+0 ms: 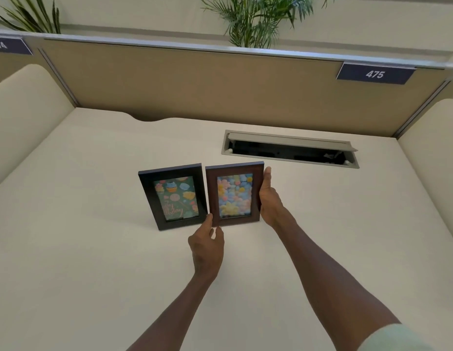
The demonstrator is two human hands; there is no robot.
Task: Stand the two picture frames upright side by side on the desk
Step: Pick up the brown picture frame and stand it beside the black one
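While the black frame (172,196) stands upright near the middle of the desk (81,249) with no hand on it, the brown frame (235,193) stands just beside it on the right, their side edges almost touching. The left hand (207,245) pinches the brown frame's lower left corner between thumb and fingers, and the right hand (269,198) lies flat and open against its right edge, fingers pointing toward the desk's far edge. Beyond the frames, toward the far right corner, a cable hatch (290,148) sits open in the desk.
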